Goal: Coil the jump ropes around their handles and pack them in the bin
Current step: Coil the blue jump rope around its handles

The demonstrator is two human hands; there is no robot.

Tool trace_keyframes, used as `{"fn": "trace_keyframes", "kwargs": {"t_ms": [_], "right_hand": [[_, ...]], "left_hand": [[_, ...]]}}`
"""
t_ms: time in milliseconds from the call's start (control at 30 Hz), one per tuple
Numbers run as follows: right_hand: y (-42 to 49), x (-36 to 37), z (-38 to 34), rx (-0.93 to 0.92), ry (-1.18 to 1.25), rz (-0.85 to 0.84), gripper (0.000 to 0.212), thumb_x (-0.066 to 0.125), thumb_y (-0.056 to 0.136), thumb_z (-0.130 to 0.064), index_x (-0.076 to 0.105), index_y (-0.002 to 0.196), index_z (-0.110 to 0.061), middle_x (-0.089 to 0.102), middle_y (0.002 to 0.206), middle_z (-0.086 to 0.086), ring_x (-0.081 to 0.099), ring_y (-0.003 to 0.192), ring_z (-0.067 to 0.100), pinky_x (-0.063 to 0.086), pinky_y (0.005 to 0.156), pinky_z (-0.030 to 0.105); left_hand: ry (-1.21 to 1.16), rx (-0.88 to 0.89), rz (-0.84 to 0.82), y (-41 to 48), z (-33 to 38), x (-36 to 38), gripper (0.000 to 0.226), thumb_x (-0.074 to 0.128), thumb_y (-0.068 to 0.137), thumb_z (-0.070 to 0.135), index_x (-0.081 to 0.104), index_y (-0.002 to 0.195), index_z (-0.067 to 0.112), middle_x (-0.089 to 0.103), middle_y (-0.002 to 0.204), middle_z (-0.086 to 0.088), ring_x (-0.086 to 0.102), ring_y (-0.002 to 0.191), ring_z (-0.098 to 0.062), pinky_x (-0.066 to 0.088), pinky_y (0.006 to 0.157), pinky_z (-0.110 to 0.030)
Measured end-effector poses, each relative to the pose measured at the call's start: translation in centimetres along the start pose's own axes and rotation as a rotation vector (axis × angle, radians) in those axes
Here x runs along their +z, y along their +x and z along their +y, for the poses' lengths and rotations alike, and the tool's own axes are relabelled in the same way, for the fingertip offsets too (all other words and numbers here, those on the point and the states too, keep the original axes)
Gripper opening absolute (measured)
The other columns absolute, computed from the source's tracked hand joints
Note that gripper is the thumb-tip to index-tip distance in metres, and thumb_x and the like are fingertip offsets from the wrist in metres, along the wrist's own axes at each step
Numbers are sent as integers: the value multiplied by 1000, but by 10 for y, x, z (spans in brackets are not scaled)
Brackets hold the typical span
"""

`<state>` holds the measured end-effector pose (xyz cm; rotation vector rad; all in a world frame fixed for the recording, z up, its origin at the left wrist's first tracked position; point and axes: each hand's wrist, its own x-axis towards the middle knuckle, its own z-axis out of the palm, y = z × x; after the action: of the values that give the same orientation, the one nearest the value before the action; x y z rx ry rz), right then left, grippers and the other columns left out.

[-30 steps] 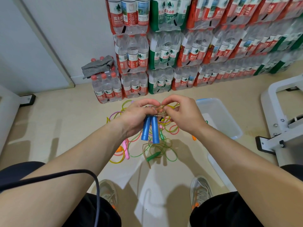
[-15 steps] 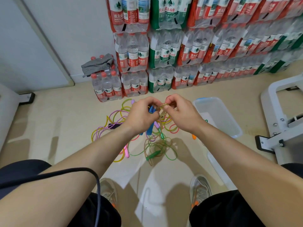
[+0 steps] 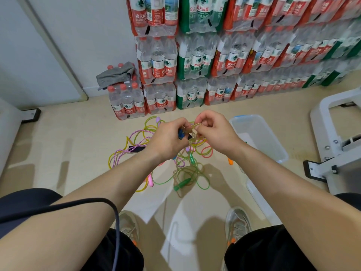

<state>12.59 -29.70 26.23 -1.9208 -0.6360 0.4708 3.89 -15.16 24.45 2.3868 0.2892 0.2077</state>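
My left hand (image 3: 169,140) grips the blue handles (image 3: 181,133) of a jump rope, mostly hidden inside the fist. My right hand (image 3: 212,132) pinches that rope's clear yellowish cord (image 3: 195,125) just right of the handles, above the floor. Below lies a tangled pile of jump ropes (image 3: 148,141) in yellow, pink, purple and green, with a green handle (image 3: 181,184), a pink handle (image 3: 150,181) and an orange handle (image 3: 230,161) showing. The clear plastic bin (image 3: 273,145) stands on the floor to the right of my hands.
Stacked packs of water bottles (image 3: 195,61) line the wall behind the ropes, a grey cloth (image 3: 115,74) on one pack. The bin's lid (image 3: 257,200) lies on the floor by my right foot. A white metal frame (image 3: 336,149) stands at right. A dark cable (image 3: 82,202) crosses my left arm.
My left hand has turned so the blue handles, which hung down in plain view, are now tucked into the fist. Both hands have risen slightly while my right keeps pinching the cord.
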Motion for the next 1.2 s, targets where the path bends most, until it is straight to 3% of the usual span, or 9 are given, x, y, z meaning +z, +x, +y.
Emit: {"fn": "trace_keyframes", "kwargs": {"t_ms": [167,333,567,667,767,867,1000,1100,1200], "right_hand": [[2,1,-2,105,156,-28,20,54,90,7,58,88,-13,53,48,-9,50,47,14,46,55,33],[-1,0,-6,162,211,-26,22,56,88,10,60,99,-8,52,50,-9,42,37,4,34,41,18],[7,-9,10,114,-30,60,40,59,83,13,68,106,-19,50,76,-3,47,60,10,43,56,24],[10,-15,19,143,-86,181,28,61,89,4,67,105,-18,51,73,-4,49,58,10,44,57,24],[11,-18,24,188,-97,241,11,62,94,-15,69,101,-20,55,73,-6,54,67,14,49,65,29],[8,-13,16,322,167,142,23,57,101,-25,70,83,-17,65,82,-2,61,80,17,54,73,35],[2,-11,-2,455,608,-16,29,47,102,-12,55,74,-13,73,92,10,72,90,22,57,88,39],[4,-10,-2,497,654,-2,33,48,101,-16,46,69,-17,56,60,3,71,74,22,59,73,36],[8,-11,4,484,335,62,34,55,97,-21,44,65,-18,34,51,-1,44,48,20,38,50,24]], "left_hand": [[-13,-19,-26,-1,1,1,20,66,83,7,63,97,21,66,85,8,60,83,-17,44,71,-28],[-38,-30,0,1,0,3,17,66,85,8,61,91,22,69,89,3,63,82,-20,48,71,-29],[-158,-131,26,6,-5,-5,19,69,84,7,66,89,25,65,85,8,58,74,-2,44,68,-11],[-295,-181,-11,8,-7,-10,23,73,85,6,67,83,28,65,83,2,59,72,-6,53,75,-24],[-450,-220,-60,8,-1,-11,21,72,86,-2,68,86,18,58,74,4,57,61,-1,54,71,-19],[-466,-227,-62,8,0,-12,19,72,86,-1,68,87,18,60,72,6,60,63,-1,57,75,-22],[-246,-181,-23,9,-4,-11,19,74,86,8,67,87,25,68,85,6,63,77,-7,55,79,-26],[-127,-130,-42,6,-4,-10,18,69,84,5,68,97,17,69,90,6,65,86,-14,52,79,-21],[-10,-102,-55,4,-7,-10,19,66,84,3,65,94,19,66,90,6,60,77,-9,42,67,-7]]}}
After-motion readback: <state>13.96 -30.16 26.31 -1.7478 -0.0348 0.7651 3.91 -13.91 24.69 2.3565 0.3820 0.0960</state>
